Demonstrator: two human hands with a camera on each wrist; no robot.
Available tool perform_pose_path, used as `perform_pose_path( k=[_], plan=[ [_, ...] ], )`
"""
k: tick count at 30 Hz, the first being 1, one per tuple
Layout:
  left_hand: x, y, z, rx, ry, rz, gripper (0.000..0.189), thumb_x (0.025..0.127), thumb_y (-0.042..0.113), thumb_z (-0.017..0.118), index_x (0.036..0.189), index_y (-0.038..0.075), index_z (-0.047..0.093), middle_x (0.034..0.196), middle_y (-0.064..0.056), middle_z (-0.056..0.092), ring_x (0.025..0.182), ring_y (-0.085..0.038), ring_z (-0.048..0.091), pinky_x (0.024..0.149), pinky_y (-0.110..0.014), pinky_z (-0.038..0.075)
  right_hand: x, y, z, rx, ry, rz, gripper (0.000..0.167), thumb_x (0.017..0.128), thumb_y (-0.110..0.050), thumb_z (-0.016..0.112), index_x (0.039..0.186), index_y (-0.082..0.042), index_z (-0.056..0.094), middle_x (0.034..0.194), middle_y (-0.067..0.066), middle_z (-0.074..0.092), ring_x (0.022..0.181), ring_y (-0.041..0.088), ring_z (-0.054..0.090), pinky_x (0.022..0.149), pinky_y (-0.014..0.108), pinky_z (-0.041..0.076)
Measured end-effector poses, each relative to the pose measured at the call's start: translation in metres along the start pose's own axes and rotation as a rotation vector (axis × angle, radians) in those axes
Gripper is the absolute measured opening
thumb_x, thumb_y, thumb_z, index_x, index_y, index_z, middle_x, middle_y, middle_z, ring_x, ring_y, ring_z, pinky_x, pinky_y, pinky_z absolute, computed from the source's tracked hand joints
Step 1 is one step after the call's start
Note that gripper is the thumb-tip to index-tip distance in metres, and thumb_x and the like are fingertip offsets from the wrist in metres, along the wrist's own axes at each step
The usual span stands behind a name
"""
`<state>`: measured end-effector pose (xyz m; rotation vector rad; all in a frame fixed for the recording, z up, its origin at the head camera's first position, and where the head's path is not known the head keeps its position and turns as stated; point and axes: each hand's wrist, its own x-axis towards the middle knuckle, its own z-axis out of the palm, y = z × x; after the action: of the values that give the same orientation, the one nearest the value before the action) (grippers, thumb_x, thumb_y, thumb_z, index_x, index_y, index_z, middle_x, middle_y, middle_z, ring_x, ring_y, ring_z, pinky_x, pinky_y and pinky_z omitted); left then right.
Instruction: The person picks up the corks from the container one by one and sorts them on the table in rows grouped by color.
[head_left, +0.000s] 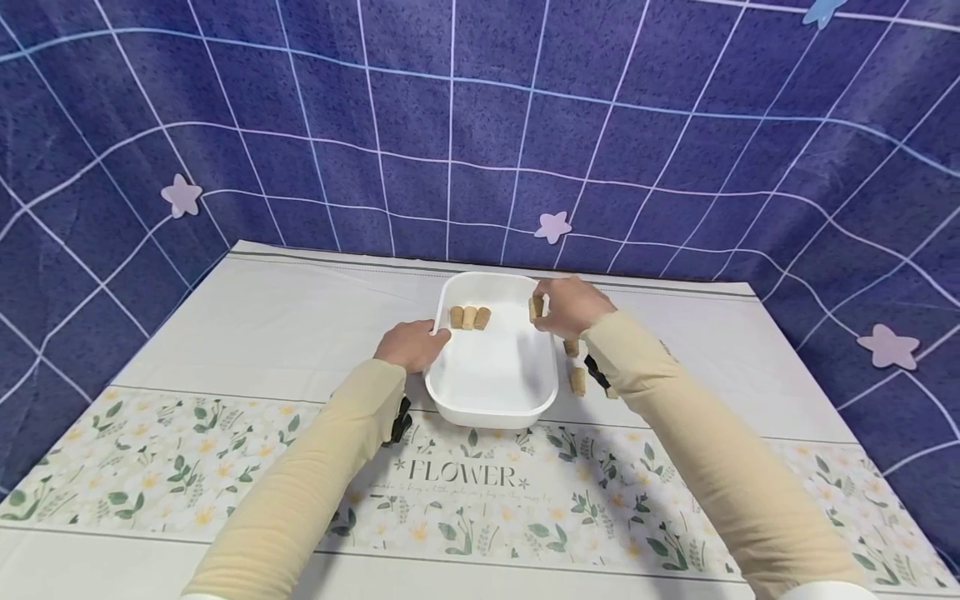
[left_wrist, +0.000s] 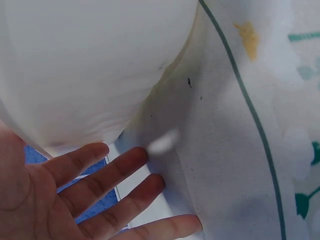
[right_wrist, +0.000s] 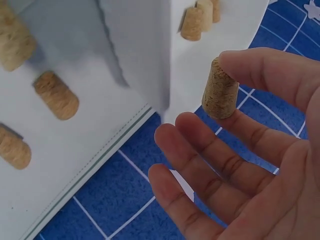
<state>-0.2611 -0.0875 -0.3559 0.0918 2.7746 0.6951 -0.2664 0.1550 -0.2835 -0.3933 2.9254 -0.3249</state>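
Note:
A white plastic basin (head_left: 491,367) stands at the middle of the table. Three cork stoppers (head_left: 469,317) lie side by side in its back left part. My right hand (head_left: 572,305) is over the basin's right rim, pinching another cork stopper (right_wrist: 221,91) between thumb and index finger; its other fingers are spread. At the left rim my left hand (head_left: 411,346) grips the basin, thumb over the edge. In the left wrist view its fingers (left_wrist: 107,182) lie along and beneath the basin's outer wall, spread apart.
To the right of the basin, loose cork stoppers (head_left: 577,381) lie on the table, partly hidden by the right wrist. A flower-printed cloth (head_left: 472,500) covers the table. Behind it hangs a blue curtain (head_left: 480,125) with a grid and stars.

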Motion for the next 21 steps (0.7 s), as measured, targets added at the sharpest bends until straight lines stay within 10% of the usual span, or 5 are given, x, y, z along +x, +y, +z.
perform_pose_path(
  k=[21],
  plan=[
    [0.003, -0.001, -0.001, 0.003, -0.019, -0.007, 0.059, 0.107, 0.038, 0.031, 0.15, 0.002, 0.047, 0.131, -0.021, 0.063, 0.11, -0.033, 0.063, 0.096, -0.045, 0.049, -0.028, 0.047, -0.002, -0.015, 0.018, -0.036, 0.051, 0.093, -0.02, 0.072, 0.137, 0.001, 0.058, 0.117, 0.022, 0.068, 0.105, 0.036, 0.065, 0.093, 0.051, 0.05]
  ],
)
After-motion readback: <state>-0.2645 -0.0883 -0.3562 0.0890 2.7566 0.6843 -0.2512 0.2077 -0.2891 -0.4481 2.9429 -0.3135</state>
